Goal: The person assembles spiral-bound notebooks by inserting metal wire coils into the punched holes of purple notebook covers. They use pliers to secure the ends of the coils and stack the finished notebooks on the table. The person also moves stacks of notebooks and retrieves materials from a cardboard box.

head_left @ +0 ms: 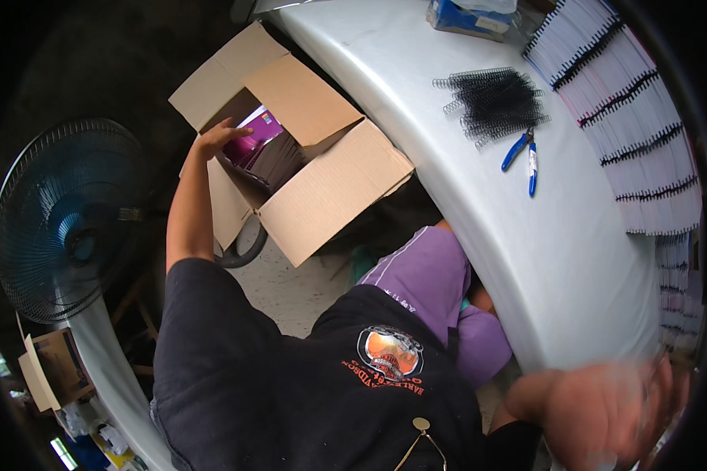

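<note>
Fingers (241,133) of left hand (214,140) over glossy purple-covered book (258,135) in brown cardboard box (334,192), eleven o'clock; grasp, I can't tell. Right hand (605,412), four o'clock: blurred, likewise unreadable. Loose pinch could drop the slick book.

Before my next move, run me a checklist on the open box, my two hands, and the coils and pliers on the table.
1. Cardboard box open: ok, things inside show.
2. Left hand clear of the box: not ok, it is over the opening, by the purple cover.
3. Left hand's grip on that cover: cannot tell, contact is unclear.
4. Right hand empty: cannot tell, it is blurred.
5. Black coils on the white table: ok, lying in a loose heap.
6. Blue-handled pliers in plain sight: ok, lying near the coils.
</note>
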A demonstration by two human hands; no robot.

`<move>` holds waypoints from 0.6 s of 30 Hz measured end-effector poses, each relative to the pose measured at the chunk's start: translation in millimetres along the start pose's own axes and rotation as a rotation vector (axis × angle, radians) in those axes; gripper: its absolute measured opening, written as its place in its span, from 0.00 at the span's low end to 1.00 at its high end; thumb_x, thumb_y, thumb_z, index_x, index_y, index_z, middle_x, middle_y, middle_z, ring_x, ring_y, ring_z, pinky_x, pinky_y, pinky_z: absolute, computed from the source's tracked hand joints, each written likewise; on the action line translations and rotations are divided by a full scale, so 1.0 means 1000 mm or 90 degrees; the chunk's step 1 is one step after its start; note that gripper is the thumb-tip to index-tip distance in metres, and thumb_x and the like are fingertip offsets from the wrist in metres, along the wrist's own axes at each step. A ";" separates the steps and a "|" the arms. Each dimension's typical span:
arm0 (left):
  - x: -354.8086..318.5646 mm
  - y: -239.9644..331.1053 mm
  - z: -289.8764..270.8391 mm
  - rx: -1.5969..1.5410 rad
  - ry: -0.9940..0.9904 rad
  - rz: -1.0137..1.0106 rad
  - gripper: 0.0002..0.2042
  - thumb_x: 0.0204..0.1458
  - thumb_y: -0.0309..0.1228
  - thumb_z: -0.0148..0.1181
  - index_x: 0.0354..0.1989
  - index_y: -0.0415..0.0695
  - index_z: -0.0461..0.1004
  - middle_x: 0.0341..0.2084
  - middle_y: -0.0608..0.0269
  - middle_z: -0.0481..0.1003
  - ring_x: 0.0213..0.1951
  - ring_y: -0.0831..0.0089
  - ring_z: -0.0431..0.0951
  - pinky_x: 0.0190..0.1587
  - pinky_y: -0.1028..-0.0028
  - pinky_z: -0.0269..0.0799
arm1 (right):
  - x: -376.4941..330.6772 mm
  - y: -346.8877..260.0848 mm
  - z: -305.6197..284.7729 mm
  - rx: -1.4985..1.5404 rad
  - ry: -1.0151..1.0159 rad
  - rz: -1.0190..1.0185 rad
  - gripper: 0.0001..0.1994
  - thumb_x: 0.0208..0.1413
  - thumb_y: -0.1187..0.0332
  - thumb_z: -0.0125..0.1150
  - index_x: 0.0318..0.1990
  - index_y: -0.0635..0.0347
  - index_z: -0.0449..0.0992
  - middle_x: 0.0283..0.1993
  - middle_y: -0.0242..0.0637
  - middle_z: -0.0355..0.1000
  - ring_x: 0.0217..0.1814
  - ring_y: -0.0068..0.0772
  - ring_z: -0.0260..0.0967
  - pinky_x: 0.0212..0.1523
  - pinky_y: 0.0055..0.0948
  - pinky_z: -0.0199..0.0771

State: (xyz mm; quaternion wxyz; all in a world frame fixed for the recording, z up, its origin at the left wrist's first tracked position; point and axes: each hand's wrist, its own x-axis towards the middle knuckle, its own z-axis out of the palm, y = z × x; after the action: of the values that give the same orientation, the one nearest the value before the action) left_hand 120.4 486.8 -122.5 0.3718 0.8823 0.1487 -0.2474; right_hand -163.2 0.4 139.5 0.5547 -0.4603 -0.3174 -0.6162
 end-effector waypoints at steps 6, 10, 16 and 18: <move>0.020 -0.004 -0.005 -0.103 -0.223 -0.134 0.15 0.38 0.40 0.66 0.34 0.47 0.77 0.30 0.67 0.76 0.32 0.76 0.73 0.37 0.74 0.69 | -0.141 0.058 -0.004 -0.010 -0.349 0.768 0.24 0.51 0.66 0.52 0.55 0.64 0.60 0.49 0.43 0.68 0.53 0.32 0.63 0.55 0.31 0.57; 0.013 0.012 0.017 -0.103 -0.241 -0.172 0.30 0.34 0.48 0.69 0.46 0.46 0.73 0.41 0.63 0.74 0.41 0.72 0.72 0.47 0.75 0.66 | -0.200 0.071 0.011 0.068 -0.412 0.993 0.23 0.53 0.69 0.55 0.56 0.62 0.60 0.48 0.39 0.68 0.51 0.27 0.63 0.52 0.27 0.60; 0.013 0.000 0.016 -0.079 -0.141 -0.195 0.43 0.32 0.57 0.66 0.58 0.47 0.63 0.60 0.53 0.56 0.61 0.55 0.55 0.57 0.48 0.52 | -0.245 0.074 0.018 0.148 -0.407 1.088 0.23 0.54 0.68 0.55 0.56 0.63 0.60 0.48 0.40 0.68 0.50 0.27 0.64 0.51 0.26 0.62; 0.022 -0.019 0.008 -0.107 -0.153 -0.171 0.46 0.31 0.58 0.66 0.60 0.47 0.60 0.62 0.51 0.52 0.63 0.52 0.51 0.57 0.42 0.46 | -0.244 0.066 0.014 0.154 -0.427 1.106 0.23 0.54 0.68 0.55 0.57 0.63 0.60 0.48 0.40 0.68 0.50 0.27 0.64 0.51 0.26 0.62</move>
State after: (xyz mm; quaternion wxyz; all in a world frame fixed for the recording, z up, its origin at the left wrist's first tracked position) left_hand 127.4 496.1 -150.3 0.4229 0.7844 0.2398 -0.3852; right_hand -104.8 96.6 -87.3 0.7438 -0.6290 -0.0679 0.2158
